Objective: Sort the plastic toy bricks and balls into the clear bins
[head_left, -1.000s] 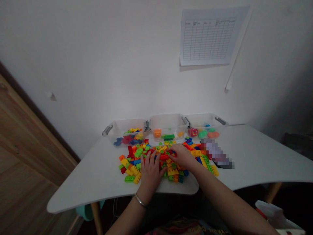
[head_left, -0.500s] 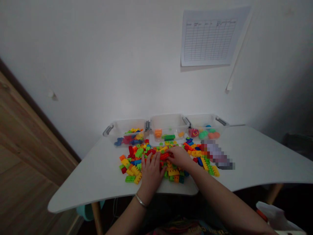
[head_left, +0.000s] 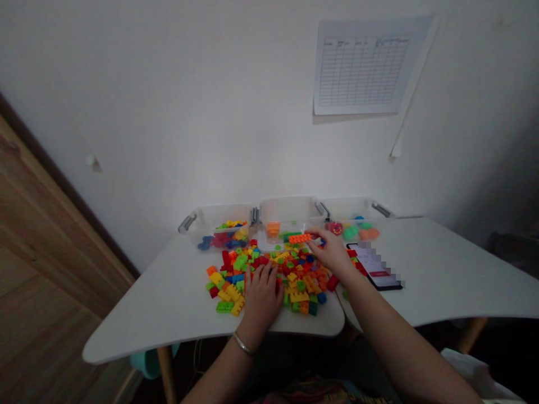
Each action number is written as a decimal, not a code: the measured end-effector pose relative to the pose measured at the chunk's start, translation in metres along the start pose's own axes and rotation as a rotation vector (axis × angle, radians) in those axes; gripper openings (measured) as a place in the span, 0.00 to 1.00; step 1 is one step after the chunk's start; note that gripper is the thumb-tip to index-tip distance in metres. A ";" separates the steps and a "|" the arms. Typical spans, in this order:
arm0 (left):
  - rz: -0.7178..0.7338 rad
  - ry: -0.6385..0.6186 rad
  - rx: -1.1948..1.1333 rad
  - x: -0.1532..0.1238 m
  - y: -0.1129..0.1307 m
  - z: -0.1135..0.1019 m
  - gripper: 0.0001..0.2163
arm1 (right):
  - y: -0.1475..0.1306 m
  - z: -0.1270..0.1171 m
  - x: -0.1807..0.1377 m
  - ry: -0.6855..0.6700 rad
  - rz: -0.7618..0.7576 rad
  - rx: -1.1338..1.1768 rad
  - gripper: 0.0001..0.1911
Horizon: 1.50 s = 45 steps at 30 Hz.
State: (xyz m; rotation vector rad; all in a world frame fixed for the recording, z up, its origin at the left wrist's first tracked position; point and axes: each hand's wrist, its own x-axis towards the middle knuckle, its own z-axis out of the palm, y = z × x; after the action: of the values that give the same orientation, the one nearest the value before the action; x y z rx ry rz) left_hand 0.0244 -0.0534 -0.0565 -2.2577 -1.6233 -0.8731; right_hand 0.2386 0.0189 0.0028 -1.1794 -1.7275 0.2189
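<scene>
Between the thumb and fingers of my right hand (head_left: 332, 253) is a long orange-red studded building brick (head_left: 298, 239), raised in front of the middle clear bin (head_left: 290, 210). My left hand (head_left: 261, 293) lies palm down on the heap of coloured building bricks (head_left: 298, 283), its fingers spread over some red ones. What lies beneath that palm is hidden. In the middle bin sit an orange brick (head_left: 273, 228) and a few green and yellow pieces.
A left clear bin (head_left: 221, 216) holds small bricks and coloured shapes; a right clear bin (head_left: 349, 209) holds round pieces. A phone or tablet (head_left: 377, 266), partly pixelated, lies right of the heap on the white table (head_left: 168, 303). A printed sheet (head_left: 360, 67) hangs on the wall.
My right hand has lifted the orange-red brick out of the heap and carried it forward and right, towards the middle bin. My left hand has stayed almost where it was.
</scene>
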 end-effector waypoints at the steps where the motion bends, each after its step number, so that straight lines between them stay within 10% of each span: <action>1: 0.001 -0.003 0.003 0.000 0.000 0.000 0.17 | 0.001 -0.003 0.005 0.038 0.038 0.082 0.14; 7: -0.001 -0.013 0.013 0.000 0.000 0.000 0.15 | 0.008 -0.009 0.040 0.180 0.288 0.529 0.21; 12: 0.004 0.004 0.013 -0.001 -0.001 0.001 0.15 | 0.018 -0.010 0.064 0.315 0.430 0.474 0.22; 23: -0.001 0.000 0.005 -0.001 -0.002 0.005 0.16 | 0.011 0.001 0.075 -0.040 0.422 -0.480 0.18; 37: 0.011 0.017 -0.005 0.000 0.001 0.000 0.15 | 0.017 0.002 0.073 -0.150 0.357 -0.406 0.19; 45: 0.006 0.017 -0.007 0.000 0.001 0.000 0.15 | 0.004 -0.011 0.044 0.130 0.099 -0.282 0.18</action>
State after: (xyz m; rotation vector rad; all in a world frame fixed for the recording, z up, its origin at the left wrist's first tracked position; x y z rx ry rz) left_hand 0.0253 -0.0537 -0.0560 -2.2526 -1.6084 -0.8956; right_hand 0.2480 0.0513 0.0330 -1.4531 -1.6230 -0.0441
